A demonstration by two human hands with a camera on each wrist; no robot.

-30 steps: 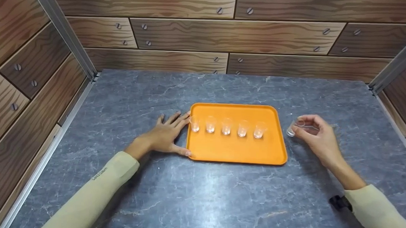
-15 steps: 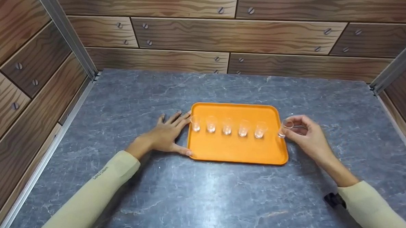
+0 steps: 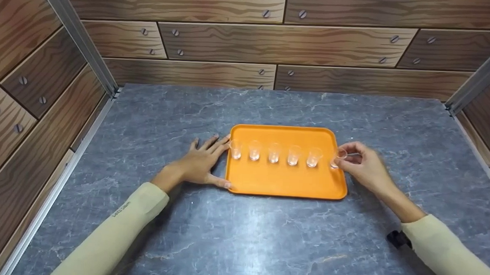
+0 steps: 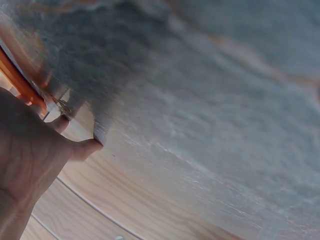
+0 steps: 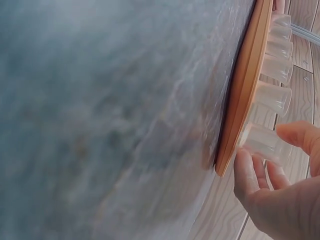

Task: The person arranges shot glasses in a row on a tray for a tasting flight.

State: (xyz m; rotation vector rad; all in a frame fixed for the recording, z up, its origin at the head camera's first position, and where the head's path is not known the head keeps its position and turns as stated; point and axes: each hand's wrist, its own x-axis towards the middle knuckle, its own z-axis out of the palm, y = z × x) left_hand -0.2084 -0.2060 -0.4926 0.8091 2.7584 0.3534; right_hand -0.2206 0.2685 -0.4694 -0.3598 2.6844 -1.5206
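Note:
On the table lies an orange tray [image 3: 284, 182], with small clear cups [image 3: 273, 155] standing upright in a row across it. My right hand [image 3: 363, 165] holds another clear cup [image 5: 262, 140] between thumb and fingers at the tray's right side, in line with the row. In the right wrist view that cup's base is at the tray's rim [image 5: 244, 87]; contact with the tray is hard to make out. My left hand [image 3: 198, 162] rests at the left edge of the tray, fingers spread and thumb on the near left corner.
The grey marbled table [image 3: 240, 236] extends around the tray on all sides. Wood-patterned walls [image 3: 216, 41] enclose the back and sides, with metal posts at the back corners. A black strap device [image 3: 398, 239] is at the right wrist.
My right hand has carried the clear cup leftward from beside the tray to over its right edge, level with the row. My left hand stays in place on the tray's left edge.

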